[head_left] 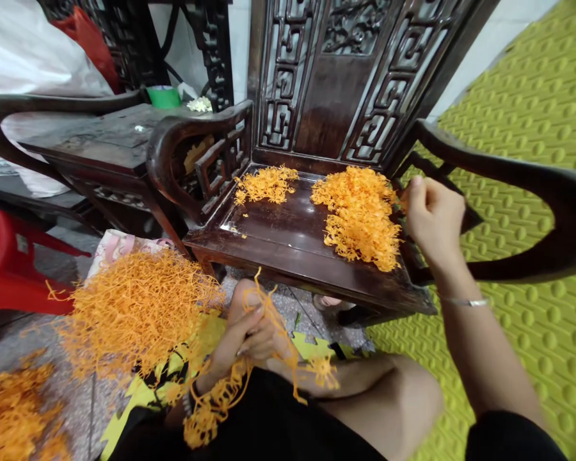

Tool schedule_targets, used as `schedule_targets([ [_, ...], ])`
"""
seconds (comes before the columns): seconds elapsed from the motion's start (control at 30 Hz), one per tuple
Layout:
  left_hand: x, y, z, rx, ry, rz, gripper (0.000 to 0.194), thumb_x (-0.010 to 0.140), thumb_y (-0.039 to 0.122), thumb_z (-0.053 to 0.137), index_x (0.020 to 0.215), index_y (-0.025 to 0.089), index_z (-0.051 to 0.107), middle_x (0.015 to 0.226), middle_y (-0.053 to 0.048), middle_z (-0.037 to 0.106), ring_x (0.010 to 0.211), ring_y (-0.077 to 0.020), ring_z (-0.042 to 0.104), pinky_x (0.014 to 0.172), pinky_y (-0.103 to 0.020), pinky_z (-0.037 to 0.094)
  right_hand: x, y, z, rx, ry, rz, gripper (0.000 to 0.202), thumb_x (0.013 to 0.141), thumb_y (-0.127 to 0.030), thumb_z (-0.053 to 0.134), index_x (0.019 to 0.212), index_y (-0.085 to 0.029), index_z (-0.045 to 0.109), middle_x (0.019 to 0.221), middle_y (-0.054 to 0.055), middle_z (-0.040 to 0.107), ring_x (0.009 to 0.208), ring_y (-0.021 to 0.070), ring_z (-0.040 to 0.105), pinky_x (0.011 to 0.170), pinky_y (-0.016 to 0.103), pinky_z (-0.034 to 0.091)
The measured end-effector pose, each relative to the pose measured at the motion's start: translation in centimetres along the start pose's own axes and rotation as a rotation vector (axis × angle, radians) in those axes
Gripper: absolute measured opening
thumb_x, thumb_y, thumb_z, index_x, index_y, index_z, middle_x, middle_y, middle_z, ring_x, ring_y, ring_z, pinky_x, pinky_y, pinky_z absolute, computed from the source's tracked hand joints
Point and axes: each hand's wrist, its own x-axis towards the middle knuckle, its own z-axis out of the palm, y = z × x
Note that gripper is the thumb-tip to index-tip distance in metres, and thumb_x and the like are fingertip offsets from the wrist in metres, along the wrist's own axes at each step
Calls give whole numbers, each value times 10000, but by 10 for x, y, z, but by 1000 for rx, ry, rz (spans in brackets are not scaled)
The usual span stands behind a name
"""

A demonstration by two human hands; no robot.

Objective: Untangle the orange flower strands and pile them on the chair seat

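My left hand [252, 336] is over my lap, its fingers closed on a bunch of thin orange strands [285, 333]. Some of these strands trail to the right and end in a small flower-like tuft. More orange tufts [204, 416] hang by the left wrist. My right hand [434, 214] is closed in a fist beside the right edge of a heap of curly orange pieces [365, 214] on the chair seat. A bit of orange shows at its fingertips, but what the fingers hold is hidden. A smaller orange cluster [267, 184] sits at the seat's back left.
A dark carved wooden chair [288, 224] with curved arms faces me. At left, a big pile of straight orange strands [144, 310] spills over a bag, beside a red stool [0, 256]. More orange material [16, 410] lies on the floor. Yellow studded matting [523, 320] is at right.
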Motion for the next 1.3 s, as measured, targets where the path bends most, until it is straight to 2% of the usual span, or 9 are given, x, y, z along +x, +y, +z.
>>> schedule_targets([
  [0.33, 38, 9, -5, -87, -42, 136, 253, 928, 408, 517, 864, 177, 597, 394, 111, 241, 318, -39, 68, 331, -121, 149, 38, 78, 51, -26, -73, 32, 177, 514, -127, 784, 468, -124, 613, 630, 28, 571, 818, 170, 513, 811, 385, 340],
  [0.47, 43, 15, -6, -86, -29, 136, 240, 931, 406, 511, 874, 187, 592, 398, 109, 219, 318, -51, 58, 322, -129, 143, -23, 48, 44, 200, -70, -103, 331, 689, -455, 731, 911, -210, 707, 1063, 115, 651, 1083, 239, 550, 979, 404, 353],
  [0.63, 53, 4, -2, -107, -39, 130, 223, 944, 380, 492, 867, 190, 581, 407, 112, 213, 313, -49, 43, 327, -127, 148, -140, -20, 54, 930, -577, 23, 988, 564, -915, 466, 1340, -303, 433, 1341, 143, 512, 1087, 326, 590, 798, 477, 523],
  [0.73, 58, -14, -1, -85, -32, 167, 240, 944, 375, 490, 872, 173, 596, 388, 116, 221, 290, -43, 51, 308, -135, 128, -178, -47, 71, 1013, -356, 121, 862, 701, -842, 416, 1386, -322, 347, 1319, 134, 509, 864, 234, 629, 633, 379, 516],
  [0.83, 55, -32, -4, -68, -32, 167, 253, 932, 377, 509, 849, 160, 608, 364, 117, 226, 270, -40, 65, 292, -144, 122, -181, -55, 78, 1013, -98, 162, 410, 862, -562, 512, 1197, -326, 532, 929, 44, 616, 588, 114, 504, 491, 246, 385],
  [0.9, 50, -38, -6, -80, -42, 118, 258, 923, 386, 523, 827, 162, 607, 346, 118, 226, 263, -42, 66, 288, -154, 115, -174, -54, 75, 1035, -148, 193, 247, 866, -497, 555, 918, -264, 621, 640, -15, 500, 481, 88, 382, 439, 211, 293],
  [1.03, 38, -38, -5, 6, -89, -22, 330, 910, 437, 530, 732, 162, 565, 311, 114, 235, 244, -43, 91, 293, -180, 102, -159, -51, 60, 1178, -308, 282, 592, 838, -620, 530, 480, -179, 360, 454, -57, 229, 377, 60, 202, 373, 201, 191],
  [1.17, 30, -39, 7, 123, -51, -130, 497, 820, 549, 608, 558, 184, 395, 304, 112, 238, 242, -23, 103, 304, -193, 75, -155, -53, 42, 1261, -131, 140, 763, 802, -815, 293, 399, -169, 241, 365, -44, 153, 332, 63, 208, 359, 216, 209],
  [1.3, 18, -45, 20, 176, -4, -234, 559, 775, 597, 628, 516, 189, 346, 311, 112, 221, 256, -14, 110, 327, -208, 67, -163, -58, 22, 1305, -46, 98, 730, 929, -630, 347, 397, -149, 211, 346, -39, 126, 328, 66, 186, 359, 218, 213],
])
